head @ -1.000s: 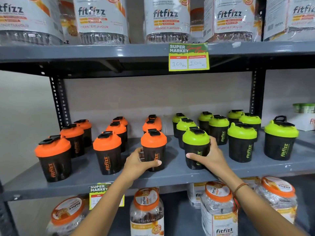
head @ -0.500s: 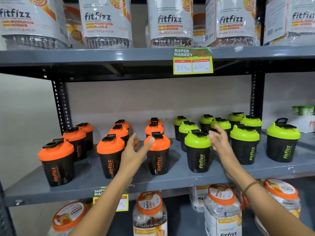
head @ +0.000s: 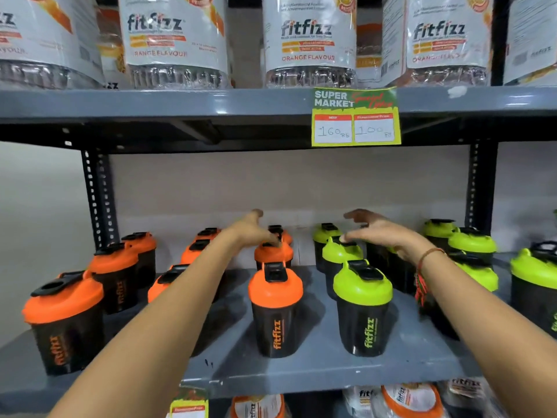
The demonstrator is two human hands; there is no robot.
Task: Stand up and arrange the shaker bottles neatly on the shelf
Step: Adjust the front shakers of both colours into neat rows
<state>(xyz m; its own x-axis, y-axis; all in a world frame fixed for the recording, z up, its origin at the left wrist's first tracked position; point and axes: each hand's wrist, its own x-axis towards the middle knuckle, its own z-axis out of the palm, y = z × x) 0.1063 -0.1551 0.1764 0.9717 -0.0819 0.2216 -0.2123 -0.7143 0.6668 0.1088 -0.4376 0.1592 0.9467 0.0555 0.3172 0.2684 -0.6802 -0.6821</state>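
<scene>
Nine orange-lidded shaker bottles (head: 275, 309) and about eight green-lidded shaker bottles (head: 363, 309) stand upright on the shelf (head: 316, 369); left hand (head: 251, 230) and right hand (head: 376, 230) spread wide, empty.

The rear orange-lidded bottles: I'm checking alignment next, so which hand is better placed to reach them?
Left. The left hand is open over the rear orange-lidded bottles; the right hand is over green-lidded ones.

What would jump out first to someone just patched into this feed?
Both bare arms reach deep over the middle shelf, the left hand and right hand open and empty above the back rows. Below them stand upright fitfizz shakers, orange-lidded shaker bottles on the left, green-lidded shaker bottles on the right. Above, a green price tag hangs under large fitfizz jars.
</scene>
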